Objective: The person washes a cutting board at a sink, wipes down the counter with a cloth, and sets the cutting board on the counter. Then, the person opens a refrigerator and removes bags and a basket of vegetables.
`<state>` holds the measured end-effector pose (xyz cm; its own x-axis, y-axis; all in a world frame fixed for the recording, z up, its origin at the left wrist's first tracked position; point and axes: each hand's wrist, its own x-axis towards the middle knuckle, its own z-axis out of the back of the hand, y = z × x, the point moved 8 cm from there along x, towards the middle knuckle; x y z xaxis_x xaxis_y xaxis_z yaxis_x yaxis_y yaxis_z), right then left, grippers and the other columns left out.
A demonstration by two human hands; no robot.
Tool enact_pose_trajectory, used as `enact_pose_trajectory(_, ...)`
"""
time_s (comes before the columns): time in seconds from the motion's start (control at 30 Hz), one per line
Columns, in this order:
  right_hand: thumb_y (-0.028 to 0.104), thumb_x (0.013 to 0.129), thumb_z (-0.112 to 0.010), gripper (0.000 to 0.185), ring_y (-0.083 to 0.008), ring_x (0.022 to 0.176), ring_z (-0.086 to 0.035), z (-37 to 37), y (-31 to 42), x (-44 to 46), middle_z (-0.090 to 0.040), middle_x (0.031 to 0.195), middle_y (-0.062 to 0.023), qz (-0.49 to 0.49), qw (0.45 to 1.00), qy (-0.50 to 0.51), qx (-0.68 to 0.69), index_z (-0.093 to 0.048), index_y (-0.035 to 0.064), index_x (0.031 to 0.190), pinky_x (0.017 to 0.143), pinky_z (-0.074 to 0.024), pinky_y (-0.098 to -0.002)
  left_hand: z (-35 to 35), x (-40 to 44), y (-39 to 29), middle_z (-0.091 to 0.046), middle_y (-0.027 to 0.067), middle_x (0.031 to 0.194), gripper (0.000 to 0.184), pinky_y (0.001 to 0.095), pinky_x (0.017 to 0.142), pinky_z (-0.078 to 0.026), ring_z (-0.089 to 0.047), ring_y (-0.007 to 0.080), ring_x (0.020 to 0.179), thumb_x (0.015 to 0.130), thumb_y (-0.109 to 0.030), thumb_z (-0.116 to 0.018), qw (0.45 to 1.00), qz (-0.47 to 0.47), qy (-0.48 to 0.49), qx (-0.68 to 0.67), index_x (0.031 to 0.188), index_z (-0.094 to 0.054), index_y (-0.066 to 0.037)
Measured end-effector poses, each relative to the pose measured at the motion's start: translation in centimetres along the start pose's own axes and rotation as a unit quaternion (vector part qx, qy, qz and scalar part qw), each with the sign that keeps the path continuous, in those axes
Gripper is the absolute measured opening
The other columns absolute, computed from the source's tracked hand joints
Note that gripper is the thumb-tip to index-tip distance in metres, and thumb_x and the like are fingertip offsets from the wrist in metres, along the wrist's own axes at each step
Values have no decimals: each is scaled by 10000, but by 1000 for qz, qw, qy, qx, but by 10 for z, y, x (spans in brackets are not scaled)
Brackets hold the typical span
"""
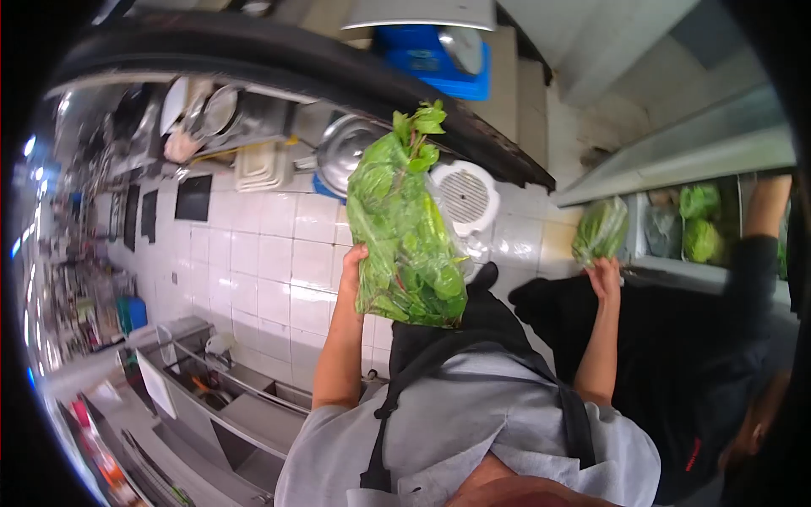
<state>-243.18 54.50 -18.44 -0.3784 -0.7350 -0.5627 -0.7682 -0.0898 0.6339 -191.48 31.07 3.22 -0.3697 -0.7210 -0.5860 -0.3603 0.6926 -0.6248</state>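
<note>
My left hand (354,260) grips the side of a large clear plastic bag of leafy greens (397,228). Stems and leaves poke out of the bag's top end. Off to the right, my right hand (603,275) is closed on the gathered end of a smaller clear bag of green vegetables (601,230); their exact kind does not show. That smaller bag is beside an open chilled compartment (676,269) with green heads like lettuce or cabbage (700,240) and other bagged produce in it.
A co-worker in black (659,355) stands close on my right, one arm (767,207) reaching into the compartment. White floor tiles (270,245) spread out on the left. A metal bowl (345,152), a white round grate (465,196) and a blue scale (431,59) lie ahead.
</note>
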Motion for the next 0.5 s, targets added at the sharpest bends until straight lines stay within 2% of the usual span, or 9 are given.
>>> enact_pose_trajectory(0.07,3,893,-557,398,-224,1004,-654,73,-29,47,-642,1155,-64,-21,1000,5,8,-556,81,1283,827,-572,-425,16,7,16,-686,241,950,631,551,597,-611,-696,393,731,761,-358,-655,997,-64,-37,-20,1215,-577,73)
enact_pose_trajectory(0.13,8,883,-558,451,-285,1079,-651,102,-28,81,-626,1226,-108,-25,1000,-1,-3,-521,47,1330,870,-584,-464,34,15,35,-683,240,961,642,551,574,-608,-694,392,734,758,-376,-652,990,-117,-74,-40,1217,-575,67)
enact_pose_trajectory(0.23,-43,827,-530,469,-308,1072,-660,88,-45,123,-625,1191,-130,-43,999,24,3,-530,-2,1294,901,-582,-491,68,18,49,-685,232,969,639,549,573,-607,-695,387,747,764,-395,-652,970,-200,-118,-67,1208,-580,60)
enact_pose_trajectory(0.27,-59,819,-510,485,-346,1096,-652,69,-51,132,-614,1205,-163,-63,997,54,-2,-516,-15,1302,936,-577,-522,69,16,48,-686,228,969,635,543,580,-607,-695,386,751,767,-401,-653,963,-225,-129,-66,1202,-584,57)
enact_pose_trajectory(0.33,-58,788,-518,553,-372,1178,-614,75,-114,176,-595,1289,-168,-111,992,66,-6,-494,-10,1339,964,-548,-564,93,16,55,-689,220,968,631,530,604,-608,-695,381,757,773,-411,-653,947,-267,-168,-66,1199,-592,50)
enact_pose_trajectory(0.43,-48,783,-549,491,-354,1080,-626,81,-214,251,-603,1219,-152,-189,977,94,-34,-528,-21,1273,949,-535,-543,142,29,75,-692,211,970,638,510,654,-608,-694,370,764,777,-423,-657,924,-294,-231,-77,1213,-598,39)
enact_pose_trajectory(0.5,-45,785,-563,434,-318,1010,-633,50,-253,287,-612,1157,-128,-228,964,132,-41,-559,-15,1218,919,-538,-510,158,43,77,-693,206,976,654,499,690,-607,-694,362,769,773,-433,-662,925,-303,-214,-85,1229,-598,32)
